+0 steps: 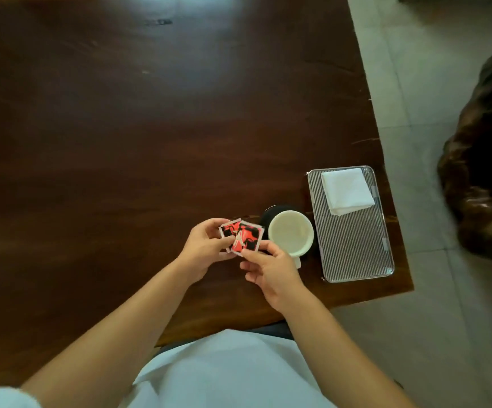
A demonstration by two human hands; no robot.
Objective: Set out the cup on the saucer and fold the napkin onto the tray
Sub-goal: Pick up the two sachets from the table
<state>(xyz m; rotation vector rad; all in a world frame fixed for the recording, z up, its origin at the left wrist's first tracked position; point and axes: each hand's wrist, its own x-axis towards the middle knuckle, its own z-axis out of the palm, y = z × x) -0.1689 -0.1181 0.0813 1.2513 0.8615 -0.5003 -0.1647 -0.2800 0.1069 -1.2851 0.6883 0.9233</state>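
A: Where did we locate the cup [291, 232]?

B: We found the cream cup standing upright on the dark saucer [268, 214], near the front right corner of the surface [121, 128]. Most of the saucer was hidden beneath the cup; we saw only its dark rim at the far left side. The cup handle pointed toward us.

A: And the napkin [347, 190]?

B: We recorded the white napkin lying folded on the far half of the tray [353, 248]. The ribbed metal tray sat just right of the cup, close to the surface's right edge.

A: What was the state of the hands?

B: We observed both held above the surface, just left of the cup. The left hand [206, 248] pinched one red-and-black sachet [227, 231] between thumb and fingers. The right hand [271, 269] gripped a second, overlapping sachet of the same pattern [247, 238] by its near corner. We could not read the print on either one.

A: Beyond the surface?

B: We noted pale floor tiles [400, 83] and a dark carved wooden object [486, 160] at right.
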